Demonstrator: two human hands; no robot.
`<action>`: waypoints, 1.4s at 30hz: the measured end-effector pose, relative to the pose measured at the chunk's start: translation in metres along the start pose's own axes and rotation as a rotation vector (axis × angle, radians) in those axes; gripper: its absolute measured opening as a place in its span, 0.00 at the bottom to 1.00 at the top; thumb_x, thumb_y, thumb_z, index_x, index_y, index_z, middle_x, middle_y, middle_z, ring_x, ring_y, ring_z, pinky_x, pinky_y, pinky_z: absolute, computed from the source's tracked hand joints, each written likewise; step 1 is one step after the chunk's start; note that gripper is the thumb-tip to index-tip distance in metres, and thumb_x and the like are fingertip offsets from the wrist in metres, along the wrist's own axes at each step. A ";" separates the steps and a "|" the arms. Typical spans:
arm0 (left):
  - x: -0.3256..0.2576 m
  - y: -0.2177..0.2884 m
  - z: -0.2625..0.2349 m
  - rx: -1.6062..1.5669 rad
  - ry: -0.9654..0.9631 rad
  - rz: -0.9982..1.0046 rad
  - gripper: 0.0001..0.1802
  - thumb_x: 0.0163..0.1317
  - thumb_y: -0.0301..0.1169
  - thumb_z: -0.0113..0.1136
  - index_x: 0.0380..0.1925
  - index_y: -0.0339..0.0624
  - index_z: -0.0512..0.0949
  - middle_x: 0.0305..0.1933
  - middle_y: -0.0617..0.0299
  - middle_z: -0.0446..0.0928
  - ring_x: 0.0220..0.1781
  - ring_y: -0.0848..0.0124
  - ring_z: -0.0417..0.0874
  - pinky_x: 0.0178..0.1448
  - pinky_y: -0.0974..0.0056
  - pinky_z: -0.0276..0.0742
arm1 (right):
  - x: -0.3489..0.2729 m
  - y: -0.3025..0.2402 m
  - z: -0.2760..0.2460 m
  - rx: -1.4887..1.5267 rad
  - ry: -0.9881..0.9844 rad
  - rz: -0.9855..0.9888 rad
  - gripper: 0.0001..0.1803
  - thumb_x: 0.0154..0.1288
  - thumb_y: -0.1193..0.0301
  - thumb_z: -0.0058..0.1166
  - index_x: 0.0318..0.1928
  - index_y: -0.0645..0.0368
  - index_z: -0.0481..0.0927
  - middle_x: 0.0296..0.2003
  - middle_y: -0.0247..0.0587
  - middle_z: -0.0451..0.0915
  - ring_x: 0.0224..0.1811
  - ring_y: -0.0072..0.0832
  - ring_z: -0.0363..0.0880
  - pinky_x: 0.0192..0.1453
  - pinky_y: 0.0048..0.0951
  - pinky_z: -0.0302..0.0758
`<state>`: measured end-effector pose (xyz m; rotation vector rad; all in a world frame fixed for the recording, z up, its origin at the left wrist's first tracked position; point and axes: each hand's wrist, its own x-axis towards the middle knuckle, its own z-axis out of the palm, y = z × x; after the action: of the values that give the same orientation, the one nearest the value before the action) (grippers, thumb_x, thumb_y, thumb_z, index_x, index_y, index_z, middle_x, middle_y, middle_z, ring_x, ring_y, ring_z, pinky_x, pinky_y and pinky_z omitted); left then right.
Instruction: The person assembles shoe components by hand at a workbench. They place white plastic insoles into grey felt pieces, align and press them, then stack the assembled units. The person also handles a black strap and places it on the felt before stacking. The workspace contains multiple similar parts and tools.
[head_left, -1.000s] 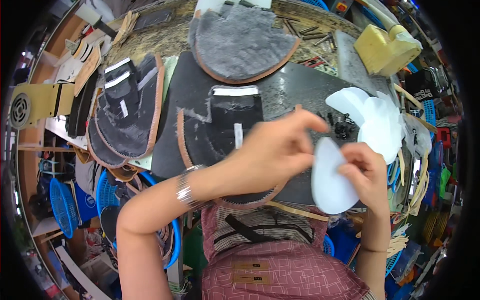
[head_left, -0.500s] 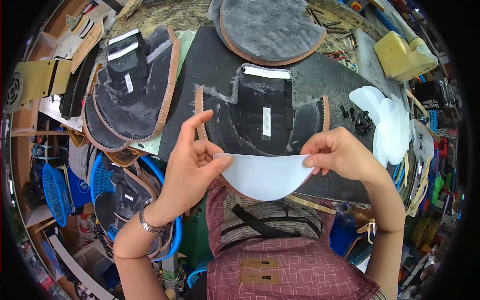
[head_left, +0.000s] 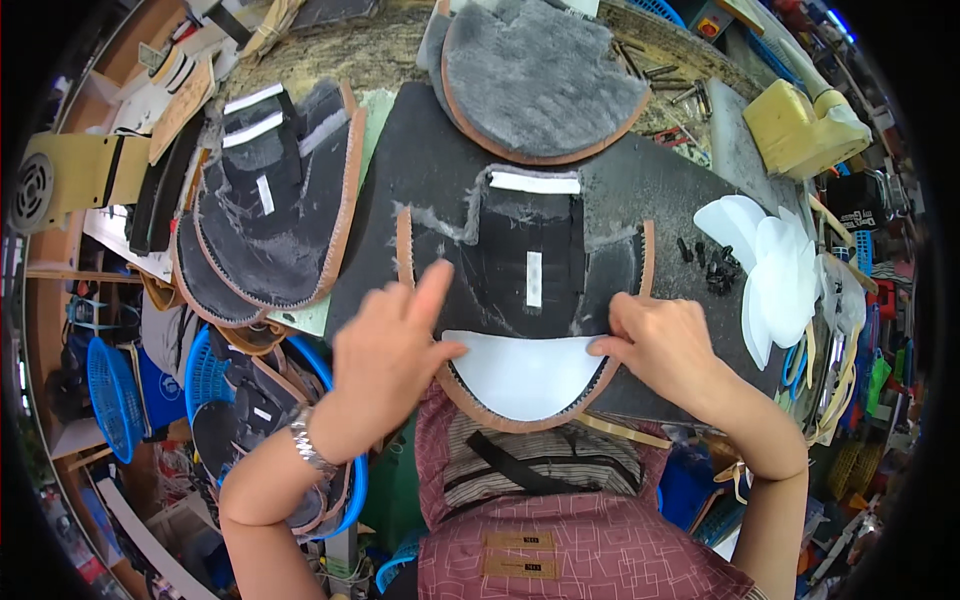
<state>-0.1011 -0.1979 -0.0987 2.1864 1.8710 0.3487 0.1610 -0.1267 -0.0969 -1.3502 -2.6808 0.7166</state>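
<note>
Two hands meet at one white half-moon sheet point(head_left: 528, 372), low in the middle of the frame. It sits on the bottom end of a dark shoe piece point(head_left: 505, 305), just inside the curved brown edge point(head_left: 403, 250). Its round side follows that curve, so it seems put there because the shapes match. The left hand point(head_left: 385, 345) has its fingers spread and pointing up, holding nothing between them; its thumb is at the sheet's left corner, maybe to keep it from sliding. The right hand point(head_left: 665, 345) has bent fingers and a thumb at the right corner; I cannot tell if it pinches the sheet or only presses it. One thumb at each end likely keeps the top side straight. Under the dark piece is a flat black board point(head_left: 680, 190), which probably gives a firm place to push on. More white sheets point(head_left: 780, 275) lie in a pile at the right of the frame, perhaps there to be easy to reach. Small black bits point(head_left: 722, 272) lie beside them.
</note>
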 end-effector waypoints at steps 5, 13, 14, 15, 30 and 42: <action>0.051 -0.015 -0.006 -0.348 0.309 -0.036 0.34 0.48 0.29 0.67 0.56 0.40 0.65 0.36 0.57 0.76 0.37 0.67 0.77 0.40 0.66 0.73 | 0.042 0.010 -0.016 0.066 0.433 -0.134 0.15 0.50 0.63 0.62 0.26 0.60 0.74 0.23 0.44 0.76 0.26 0.42 0.76 0.28 0.40 0.71; 0.081 0.010 0.020 -1.069 0.270 -0.029 0.18 0.58 0.25 0.55 0.50 0.34 0.73 0.33 0.66 0.77 0.25 0.79 0.70 0.30 0.72 0.66 | 0.064 0.015 -0.014 0.941 0.004 0.235 0.13 0.54 0.63 0.63 0.28 0.60 0.79 0.23 0.32 0.78 0.28 0.20 0.76 0.33 0.26 0.72; 0.066 0.016 0.009 -1.243 0.231 -0.138 0.19 0.59 0.22 0.53 0.52 0.33 0.73 0.31 0.68 0.75 0.25 0.82 0.67 0.29 0.74 0.63 | 0.055 0.007 -0.018 1.130 -0.090 0.210 0.11 0.56 0.65 0.62 0.30 0.60 0.79 0.25 0.29 0.79 0.30 0.15 0.75 0.34 0.22 0.72; 0.052 0.026 -0.005 -1.419 0.208 -0.248 0.19 0.60 0.20 0.50 0.53 0.32 0.72 0.29 0.71 0.73 0.24 0.85 0.65 0.28 0.77 0.61 | 0.043 -0.004 -0.024 1.400 -0.100 0.185 0.09 0.57 0.67 0.61 0.31 0.61 0.79 0.27 0.29 0.79 0.31 0.15 0.75 0.36 0.21 0.72; 0.017 0.042 -0.027 -0.908 0.113 0.247 0.12 0.53 0.19 0.61 0.39 0.34 0.80 0.17 0.61 0.73 0.20 0.80 0.72 0.24 0.75 0.65 | 0.005 0.008 -0.017 1.641 -0.282 -0.156 0.20 0.59 0.70 0.54 0.52 0.61 0.73 0.44 0.38 0.77 0.45 0.17 0.71 0.50 0.23 0.68; 0.079 0.008 0.050 -0.265 0.340 0.388 0.13 0.44 0.26 0.62 0.34 0.38 0.80 0.31 0.57 0.77 0.33 0.62 0.79 0.36 0.65 0.76 | 0.036 0.019 0.028 -0.359 0.476 -0.500 0.14 0.44 0.71 0.50 0.34 0.64 0.74 0.26 0.35 0.68 0.30 0.27 0.70 0.29 0.23 0.71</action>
<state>-0.0651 -0.1222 -0.1411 2.4003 1.4190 1.0347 0.1454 -0.0997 -0.1355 -0.7013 -2.6290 -0.1273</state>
